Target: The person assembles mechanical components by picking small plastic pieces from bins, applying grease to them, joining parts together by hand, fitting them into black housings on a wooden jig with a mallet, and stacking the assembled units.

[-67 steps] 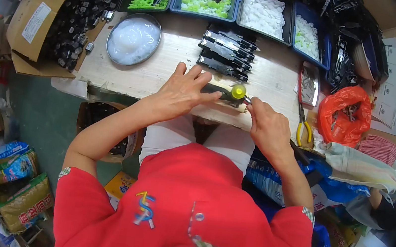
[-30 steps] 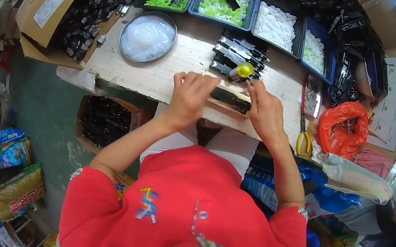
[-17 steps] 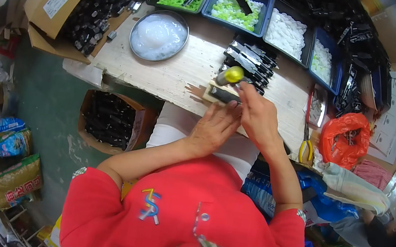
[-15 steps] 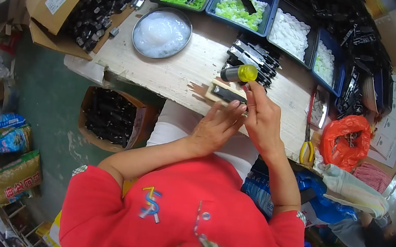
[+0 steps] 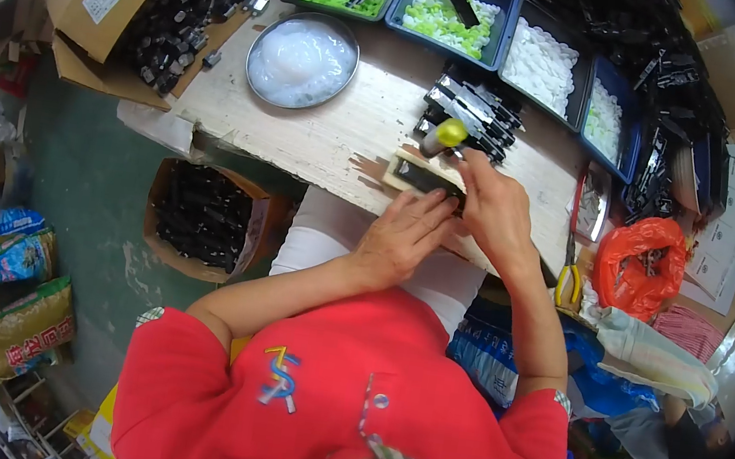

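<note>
The pale workbench (image 5: pixel 358 126) carried a wooden holder (image 5: pixel 393 175) at its near edge, a black part (image 5: pixel 421 177) lying inside. I saw the right hand (image 5: pixel 498 211) grasping a yellow-faced hammer (image 5: pixel 448 134); the left hand (image 5: pixel 402 236) lay unclenched, fingertips at the part's right end.

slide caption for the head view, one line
Right hand grips a yellow-faced mallet; left hand rests against a black part in a wooden block.

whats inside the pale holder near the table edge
A black part lies in the pale holder. The left hand partly covers its right end; whatever lies beneath is hidden.
</note>
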`<act>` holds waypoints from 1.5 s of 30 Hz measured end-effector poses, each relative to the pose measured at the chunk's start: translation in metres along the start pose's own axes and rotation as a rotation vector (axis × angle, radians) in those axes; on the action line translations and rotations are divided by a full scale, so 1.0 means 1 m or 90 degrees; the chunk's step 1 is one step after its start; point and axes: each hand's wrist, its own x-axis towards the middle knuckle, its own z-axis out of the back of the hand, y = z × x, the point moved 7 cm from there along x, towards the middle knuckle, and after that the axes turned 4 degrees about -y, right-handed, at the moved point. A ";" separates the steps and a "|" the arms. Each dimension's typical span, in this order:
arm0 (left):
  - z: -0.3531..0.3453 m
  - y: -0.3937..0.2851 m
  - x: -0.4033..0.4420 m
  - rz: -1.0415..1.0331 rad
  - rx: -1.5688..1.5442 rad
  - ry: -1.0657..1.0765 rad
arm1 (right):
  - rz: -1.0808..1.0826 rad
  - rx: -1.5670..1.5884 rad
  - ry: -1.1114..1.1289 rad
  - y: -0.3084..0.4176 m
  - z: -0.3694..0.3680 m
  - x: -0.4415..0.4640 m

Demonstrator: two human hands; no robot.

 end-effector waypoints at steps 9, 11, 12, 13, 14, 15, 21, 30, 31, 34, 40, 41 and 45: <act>0.042 0.040 0.012 0.142 -0.044 -0.160 | -0.027 0.054 -0.086 -0.001 -0.001 -0.032; 0.040 0.046 0.020 0.136 -0.045 -0.134 | -0.055 0.038 -0.087 -0.010 0.003 -0.031; 0.040 0.050 0.025 0.129 -0.043 -0.138 | -0.077 0.021 -0.082 -0.018 0.004 -0.030; 0.031 0.050 0.028 0.093 -0.037 -0.072 | -0.046 0.067 -0.210 -0.028 0.012 -0.035; 0.023 0.049 0.030 0.059 -0.031 -0.007 | -0.045 0.066 -0.211 -0.035 0.017 -0.039; 0.024 0.047 0.035 0.020 -0.051 -0.017 | -0.068 0.004 -0.256 -0.043 0.027 -0.043; 0.028 0.049 0.061 -0.119 -0.116 -0.004 | -0.210 -0.202 -0.223 -0.098 0.023 -0.073; 0.004 0.077 0.140 -0.150 0.056 -0.138 | -0.159 -0.199 -0.278 -0.108 0.031 -0.061; -0.002 0.081 0.142 -0.148 0.082 -0.132 | -0.157 -0.175 -0.283 -0.108 0.035 -0.055; -0.013 0.083 0.144 -0.144 0.132 -0.127 | -0.103 -0.160 -0.303 -0.097 0.049 -0.029; 0.003 0.087 0.139 -0.053 0.083 -0.141 | 0.134 -0.123 -0.302 -0.058 0.052 0.089; 0.015 0.088 0.135 -0.049 0.065 -0.178 | 0.174 -0.159 -0.289 -0.048 0.047 0.112; 0.083 0.124 0.097 0.063 0.038 -0.321 | 0.274 -0.278 -0.222 -0.030 0.020 0.188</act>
